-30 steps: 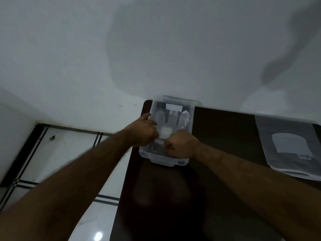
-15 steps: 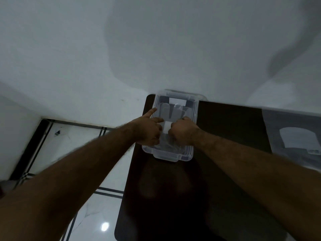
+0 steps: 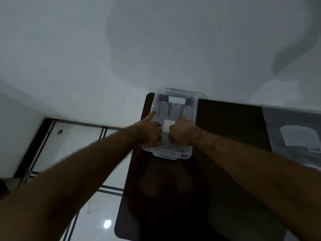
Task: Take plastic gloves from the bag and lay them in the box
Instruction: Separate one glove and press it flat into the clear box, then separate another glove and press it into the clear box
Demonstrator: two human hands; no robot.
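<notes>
The tiled floor (image 3: pixel 81 146) is showing at the far left, below the white wall (image 3: pixel 69 49). The dark table (image 3: pixel 173 197) is occupying the centre and right of the view.

The left hand (image 3: pixel 149 132) is resting at the left side of the clear plastic box (image 3: pixel 194 119), with its fingers curled inward and the thumb extended along the box's left rim. Its fingertips are pressing down on the plastic glove (image 3: pixel 172 110) inside the box; whether they are pinching the film cannot be determined.

The plastic glove is lying flat on the box floor, its finger sections pointing toward the far end. A white square patch (image 3: pixel 167 125) is showing between the two hands.

The right hand (image 3: pixel 181 133) is positioned just beside the left hand, inside the box, curled into a loose fist with the knuckles facing up. It is bearing on the near part of the glove; a grip cannot be confirmed.

The glove bag (image 3: pixel 295 136) is lying flat on the table at the far right, well apart from the box.
</notes>
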